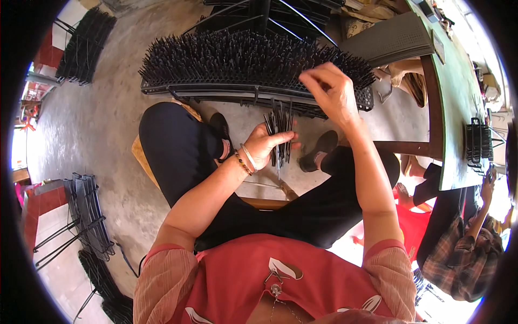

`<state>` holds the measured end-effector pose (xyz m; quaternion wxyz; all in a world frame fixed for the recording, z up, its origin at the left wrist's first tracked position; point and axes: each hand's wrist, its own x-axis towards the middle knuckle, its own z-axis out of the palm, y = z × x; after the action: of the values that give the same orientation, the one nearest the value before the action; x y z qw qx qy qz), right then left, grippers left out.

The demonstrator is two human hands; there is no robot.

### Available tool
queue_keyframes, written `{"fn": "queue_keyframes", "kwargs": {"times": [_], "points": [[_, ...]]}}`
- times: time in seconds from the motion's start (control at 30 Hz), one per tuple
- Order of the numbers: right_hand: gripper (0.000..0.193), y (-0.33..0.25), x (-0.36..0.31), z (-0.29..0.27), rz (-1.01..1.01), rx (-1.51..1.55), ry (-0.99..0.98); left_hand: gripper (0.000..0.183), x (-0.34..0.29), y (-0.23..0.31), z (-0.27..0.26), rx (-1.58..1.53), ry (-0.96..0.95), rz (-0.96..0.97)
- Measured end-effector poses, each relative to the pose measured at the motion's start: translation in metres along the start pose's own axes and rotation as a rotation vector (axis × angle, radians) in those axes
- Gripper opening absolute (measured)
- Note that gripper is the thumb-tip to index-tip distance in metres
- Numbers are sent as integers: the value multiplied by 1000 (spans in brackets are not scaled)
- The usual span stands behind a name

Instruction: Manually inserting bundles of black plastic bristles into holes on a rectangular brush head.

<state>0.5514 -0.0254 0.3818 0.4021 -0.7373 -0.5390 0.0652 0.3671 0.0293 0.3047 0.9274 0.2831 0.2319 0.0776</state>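
Note:
My left hand point(264, 144) is closed around a bundle of thin black rods point(280, 121), held upright between my knees with the thumb across it. In front of me stands a long black perforated rack point(216, 88), densely filled with upright black rods point(226, 56). My right hand point(333, 93) is raised at the right part of this rack, thumb and fingertips pinched together. Whatever lies between those fingertips is too small to tell against the dark rods.
To the right runs a green-topped table point(458, 102) with a small black wire rack point(477, 143) on it. Grey perforated sheets point(386, 40) lie at its far corner. Black racks point(89, 216) stand at the left. Another person in a plaid shirt point(464, 259) sits at the right.

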Motion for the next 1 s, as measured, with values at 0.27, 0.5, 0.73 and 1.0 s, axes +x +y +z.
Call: {"fn": "queue_keyframes", "kwargs": {"times": [0.27, 0.5, 0.73, 1.0], "points": [[22, 4, -26, 5, 505, 379, -416, 25, 2, 2, 7, 14, -30, 87], [16, 10, -10, -13, 358, 444, 204, 29, 7, -5, 3, 80, 40, -45], [16, 21, 4, 2, 137, 285, 295, 35, 7, -8, 1, 80, -27, -123], [15, 18, 2, 6, 115, 247, 299, 31, 4, -4, 2, 97, -23, -121]]}}
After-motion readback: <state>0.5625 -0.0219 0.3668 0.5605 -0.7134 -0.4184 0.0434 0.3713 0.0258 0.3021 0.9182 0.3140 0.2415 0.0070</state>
